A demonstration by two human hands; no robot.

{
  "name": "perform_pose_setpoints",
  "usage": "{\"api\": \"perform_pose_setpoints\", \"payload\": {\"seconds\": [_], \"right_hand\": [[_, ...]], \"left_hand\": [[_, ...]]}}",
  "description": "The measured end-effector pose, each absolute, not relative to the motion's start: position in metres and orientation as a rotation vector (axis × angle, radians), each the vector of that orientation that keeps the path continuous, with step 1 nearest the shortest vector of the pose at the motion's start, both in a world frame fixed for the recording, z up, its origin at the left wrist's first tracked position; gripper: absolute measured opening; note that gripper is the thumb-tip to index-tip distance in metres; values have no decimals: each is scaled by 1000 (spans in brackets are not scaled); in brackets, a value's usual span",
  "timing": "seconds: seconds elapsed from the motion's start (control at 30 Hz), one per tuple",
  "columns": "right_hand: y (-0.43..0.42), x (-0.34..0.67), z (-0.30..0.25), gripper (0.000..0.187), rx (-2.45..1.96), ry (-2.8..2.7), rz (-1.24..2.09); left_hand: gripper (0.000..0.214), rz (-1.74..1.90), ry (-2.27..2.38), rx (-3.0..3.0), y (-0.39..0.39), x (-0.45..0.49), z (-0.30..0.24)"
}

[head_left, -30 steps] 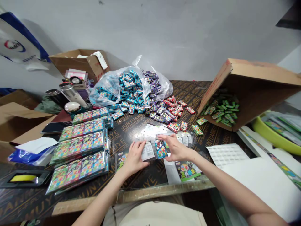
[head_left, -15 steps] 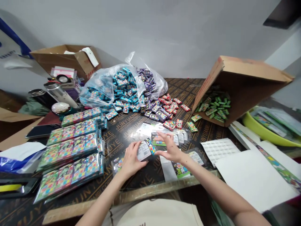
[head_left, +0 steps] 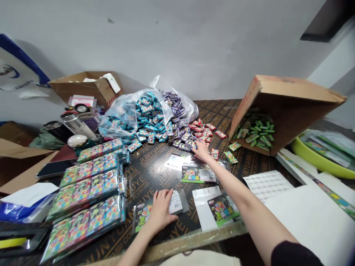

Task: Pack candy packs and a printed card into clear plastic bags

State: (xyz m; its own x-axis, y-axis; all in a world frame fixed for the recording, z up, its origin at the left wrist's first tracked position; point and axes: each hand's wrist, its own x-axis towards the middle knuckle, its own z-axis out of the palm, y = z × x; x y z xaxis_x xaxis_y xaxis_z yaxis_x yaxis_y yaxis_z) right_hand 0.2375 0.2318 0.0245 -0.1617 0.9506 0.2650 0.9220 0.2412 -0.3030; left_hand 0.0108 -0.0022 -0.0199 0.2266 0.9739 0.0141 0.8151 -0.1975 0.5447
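Observation:
My left hand (head_left: 161,210) is low at the centre, its fingers and thumb around a flat clear packet (head_left: 175,202) with a white barcode label. The packet lies on the dark tabletop, overlapping a printed candy card (head_left: 142,215) in clear film; my palm hides where they meet. My right hand (head_left: 202,150) reaches forward, fingers apart, over the edge of the small purple boxes (head_left: 185,141), with red boxes (head_left: 204,132) just behind it. I see nothing held in it. Below it lies another bagged printed card (head_left: 194,174).
Bagged sets (head_left: 91,186) stand in rows at left. Behind are clear bags of blue boxes (head_left: 149,107) and purple boxes (head_left: 174,103). At right, a tipped carton (head_left: 296,99) holds green boxes (head_left: 260,135); sticker sheets (head_left: 266,184) and a yellow-green basin (head_left: 313,155) are nearby.
My right hand has left the packet and moved forward to the purple boxes. My left hand has lowered toward the table's front edge with the packet. The view has tilted slightly up.

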Motion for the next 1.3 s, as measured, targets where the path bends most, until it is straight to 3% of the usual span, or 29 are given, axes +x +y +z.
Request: {"api": "perform_pose_setpoints", "payload": {"seconds": [0.07, 0.23, 0.4, 0.5, 0.63, 0.77, 0.83, 1.07, 1.3], "right_hand": [[214, 228, 26, 38, -1649, -2138, 93], [109, 195, 29, 54, -1167, -2317, 245], [41, 198, 45, 84, -932, -2428, 533], [38, 209, 51, 86, -815, -2418, 722], [44, 222, 39, 76, -931, -2332, 689], [49, 232, 10, 76, -1121, -2355, 542], [49, 234, -1, 79, -1133, -2394, 553], [48, 234, 9, 94, -973, -2291, 1002], [48, 235, 17, 85, -954, -2247, 857]], "left_hand": [[80, 637, 1687, 1952, 2, 11, -16], [45, 1152, 1445, 1095, 24, 22, 9], [36, 1050, 1143, 779, 28, 33, 20], [34, 933, 1113, 850, 20, 33, 21], [43, 918, 1250, 1104, 11, 22, 17], [89, 646, 1583, 1911, 0, 7, 2], [99, 496, 1628, 2091, -5, 2, -6], [104, 600, 1505, 2137, -10, -3, 1], [105, 681, 1530, 1950, -5, -5, 9]]}}
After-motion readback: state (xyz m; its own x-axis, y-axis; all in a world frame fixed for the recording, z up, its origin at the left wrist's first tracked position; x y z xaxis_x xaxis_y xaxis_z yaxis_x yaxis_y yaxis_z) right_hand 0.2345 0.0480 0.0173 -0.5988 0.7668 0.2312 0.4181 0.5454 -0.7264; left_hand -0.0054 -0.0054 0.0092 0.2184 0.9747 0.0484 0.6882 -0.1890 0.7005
